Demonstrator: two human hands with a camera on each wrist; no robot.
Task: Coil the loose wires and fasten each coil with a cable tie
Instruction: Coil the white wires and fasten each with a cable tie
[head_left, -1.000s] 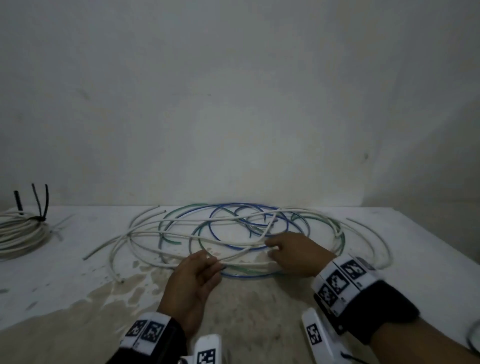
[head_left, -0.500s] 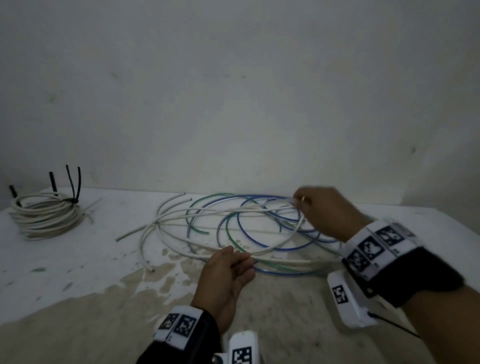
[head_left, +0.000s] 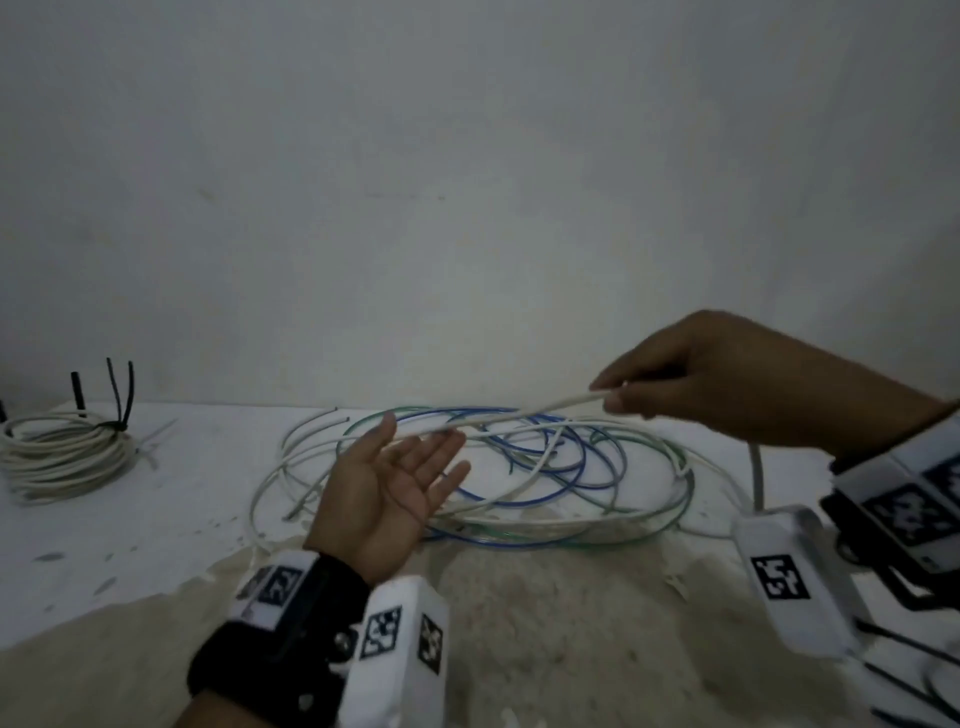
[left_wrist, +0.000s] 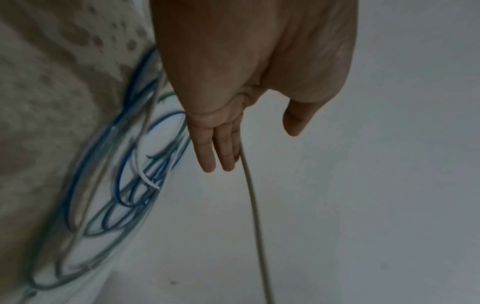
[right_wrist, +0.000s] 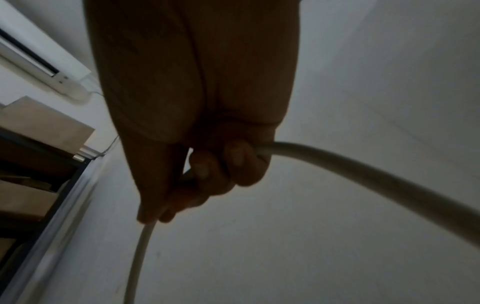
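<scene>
right hand (head_left: 727, 379) raised, fingers pinching white wire (head_left: 519, 415) to draw it out of tangle (head_left: 519, 478) on table (head_left: 156, 519) | left hand (head_left: 389, 483) palm-up, fingers spread, likely guiding wire | tied coil (head_left: 62, 452) set apart, far left

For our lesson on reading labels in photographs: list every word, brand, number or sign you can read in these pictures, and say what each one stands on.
No readable words, brands or numbers in any view.
Black-and-white square code markers, patterns and not text, on the left wristband and its white camera housing.
The same kind of markers on the right wristband and its white housing; the band's are blurred.
White wall unit: small marks, too blurred to read.
</scene>
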